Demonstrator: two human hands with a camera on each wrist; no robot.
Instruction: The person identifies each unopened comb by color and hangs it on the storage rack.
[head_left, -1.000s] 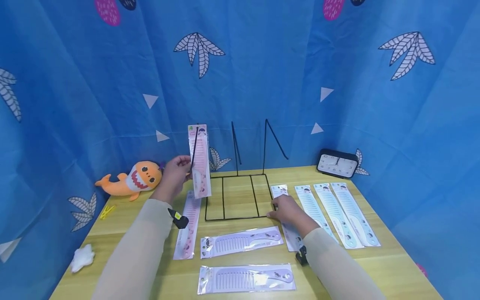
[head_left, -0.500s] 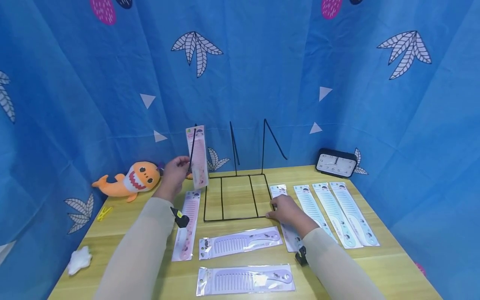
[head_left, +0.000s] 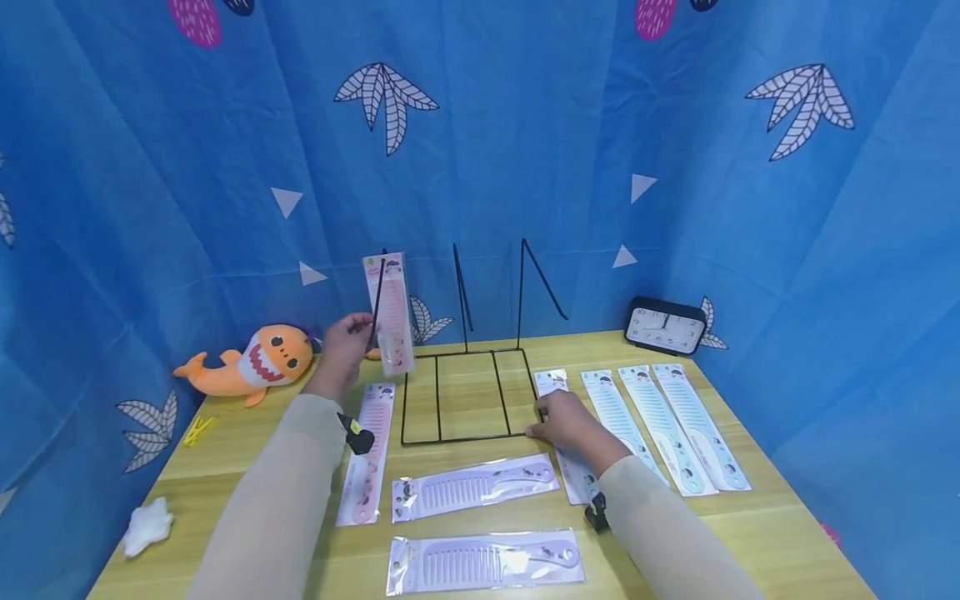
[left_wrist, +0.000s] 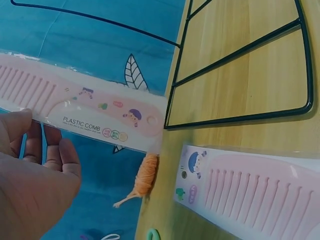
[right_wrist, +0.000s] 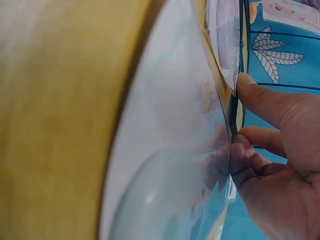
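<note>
Well, from my feed the left hand (head_left: 345, 348) has its grip narrowed to a pinch, thumb and curled fingers at one long edge of a pink comb packet (head_left: 393, 321). I see that packet upright above the desk (head_left: 780, 550), towards its far edge and left of the middle. The leftmost hook (head_left: 378, 287) of a black wire rack (head_left: 465, 438) slants down across its front; whether the rod passes through the packet's hole is too small for me to tell.

My right hand (head_left: 573, 423) has its grip drawn in too, thumb and fingertips pinching the rack's base at its near right corner. Beneath that hand lies the leftmost of four blue-green packets (head_left: 667, 429), lined up towards the desk's right edge.

I have a second pink packet (head_left: 369, 479) flat on the desk, left of the rack's base and partly under the left wrist. Two lilac packets, the upper one (head_left: 476, 487) and the lower one (head_left: 486, 561), lie crosswise between the rack and the near edge. A black clock (head_left: 666, 327) stands at the far right corner, an orange shark toy (head_left: 277, 358) lies at the far left corner, and a yellow clip (head_left: 198, 430) sits by the left edge.
</note>
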